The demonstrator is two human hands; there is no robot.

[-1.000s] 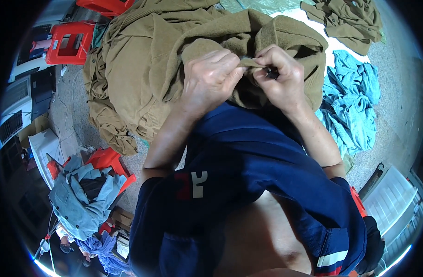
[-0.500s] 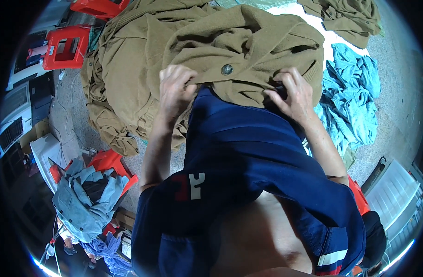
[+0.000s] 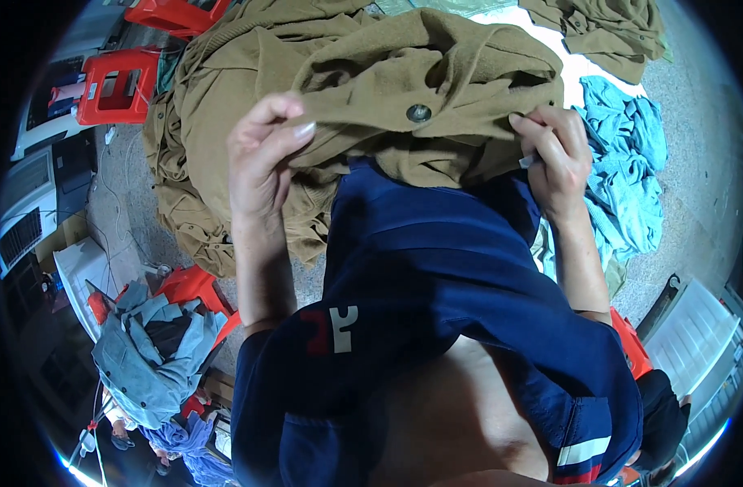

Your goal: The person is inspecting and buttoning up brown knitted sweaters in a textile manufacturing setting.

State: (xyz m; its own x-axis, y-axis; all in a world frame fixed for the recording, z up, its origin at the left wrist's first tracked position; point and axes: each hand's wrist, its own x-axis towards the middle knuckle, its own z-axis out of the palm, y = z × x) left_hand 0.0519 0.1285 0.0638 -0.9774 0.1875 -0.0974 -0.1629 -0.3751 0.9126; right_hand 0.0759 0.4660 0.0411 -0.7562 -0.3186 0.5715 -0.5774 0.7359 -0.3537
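Observation:
A brown knitted cardigan [image 3: 363, 101] is spread over my lap, with one dark round button [image 3: 418, 113] on its front band. My left hand [image 3: 262, 150] pinches one end of the band between thumb and fingers. At the other end, my right hand [image 3: 559, 154] grips the band, its fingertips pressed to the fabric. The strip between my hands is pulled fairly straight. Something small and whitish [image 3: 527, 161] shows by the right hand's curled fingers, too small to name.
More brown garments [image 3: 217, 154] heap to the left, others [image 3: 607, 36] lie at the far right. Light blue garments [image 3: 623, 162] lie to my right. Red stools [image 3: 90, 101] stand at the left; a grey-blue garment [image 3: 140, 357] drapes another. A person in black [image 3: 659, 418] is at lower right.
Both hands have moved outward, the left one left and the right one right. The button band has lifted and drawn straighter, and its button has shifted slightly right and up.

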